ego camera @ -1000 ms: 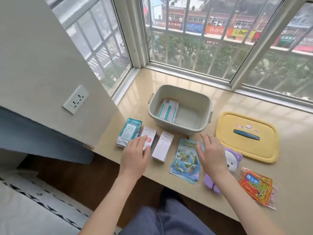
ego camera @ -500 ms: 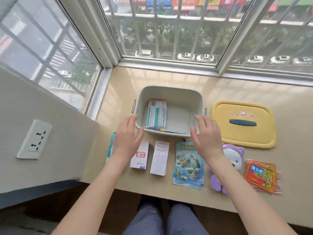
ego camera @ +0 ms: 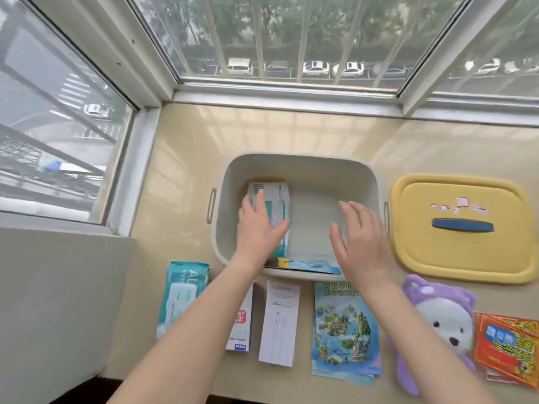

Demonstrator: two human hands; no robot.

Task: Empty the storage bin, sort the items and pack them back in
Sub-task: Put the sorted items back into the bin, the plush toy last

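A wide, shiny, tan ledge point(ego camera: 186, 170) is seen across the middle of the frame. It is closed in by big barred windows point(ego camera: 291, 39) at the top and the upper left. Parked cars and trees are seen through the glass. A plain wall point(ego camera: 58, 301) fills the lower left.

A pale grey bin point(ego camera: 297, 158) is set in the middle of the ledge. Its yellow lid point(ego camera: 437, 258) is laid flat just to the right of it. Along the bottom a row is laid out. From left to right there is a teal wipes pack point(ego camera: 180, 287), a white box with a red mark point(ego camera: 242, 325), a plain white box point(ego camera: 280, 322), map leaflets point(ego camera: 344, 330), a purple plush toy point(ego camera: 437, 310) and red packets point(ego camera: 507, 348). Parts of the row are hidden by both forearms.

Inside the bin, on its left side, a teal and white box point(ego camera: 277, 199) is lying flat. Its long side runs from top to bottom of the frame, with the barcode end at the top. The left hand point(ego camera: 256, 228) is laid on it with straight fingers. The right hand point(ego camera: 361, 240) is held flat and spread over the right side of the bin, with nothing in it.
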